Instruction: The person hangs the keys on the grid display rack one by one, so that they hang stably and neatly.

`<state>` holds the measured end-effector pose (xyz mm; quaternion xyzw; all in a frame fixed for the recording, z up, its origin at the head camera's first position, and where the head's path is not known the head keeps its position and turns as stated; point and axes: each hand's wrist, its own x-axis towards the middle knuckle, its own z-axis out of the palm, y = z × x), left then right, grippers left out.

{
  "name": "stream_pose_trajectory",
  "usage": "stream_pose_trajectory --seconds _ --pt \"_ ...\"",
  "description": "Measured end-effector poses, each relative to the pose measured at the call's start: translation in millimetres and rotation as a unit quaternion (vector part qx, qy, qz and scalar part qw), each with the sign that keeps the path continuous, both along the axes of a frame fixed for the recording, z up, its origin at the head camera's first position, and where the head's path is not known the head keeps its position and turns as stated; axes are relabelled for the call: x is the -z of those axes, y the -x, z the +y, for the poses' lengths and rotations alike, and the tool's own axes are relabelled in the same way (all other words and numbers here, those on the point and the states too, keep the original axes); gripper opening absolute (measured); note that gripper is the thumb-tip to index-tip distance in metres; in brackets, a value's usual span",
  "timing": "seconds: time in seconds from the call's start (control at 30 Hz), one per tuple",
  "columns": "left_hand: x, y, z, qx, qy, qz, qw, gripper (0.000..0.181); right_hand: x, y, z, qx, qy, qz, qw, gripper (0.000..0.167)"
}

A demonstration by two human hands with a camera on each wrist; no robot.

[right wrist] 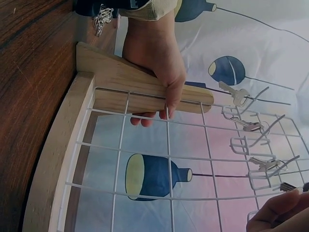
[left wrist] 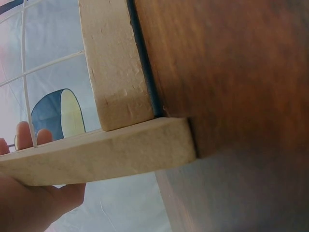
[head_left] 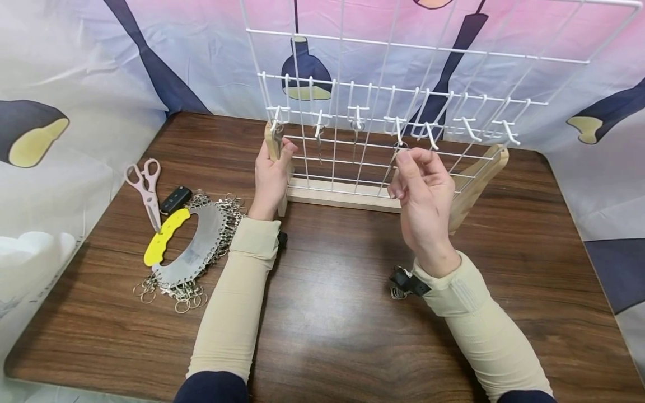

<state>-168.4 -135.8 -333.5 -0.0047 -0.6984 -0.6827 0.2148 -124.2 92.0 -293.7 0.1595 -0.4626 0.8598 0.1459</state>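
A white wire grid rack with wooden side supports stands upright on the table. My left hand grips its left wooden support, with the thumb on one side and the fingers on the other. At a hook right of the middle, my right hand pinches a key by its ring end; the fingers partly hide it. Three more keys hang from hooks further left, among them a silver key at the end and another key nearest my right hand.
To the left lies a curved metal holder with a yellow handle, fringed with several key rings. Beside it are pink scissors and a black car key fob. Several hooks line the rack, including a right-end hook. Patterned cloth hangs behind.
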Motion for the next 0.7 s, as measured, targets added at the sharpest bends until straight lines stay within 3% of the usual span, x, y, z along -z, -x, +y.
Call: stream_pose_trajectory --seconds 0.7 --pt "0.2 0.2 -0.3 0.006 -0.004 -0.003 1.0 0.023 1.0 2.7 -1.5 0.017 0.006 -0.014 0.9997 0.008"
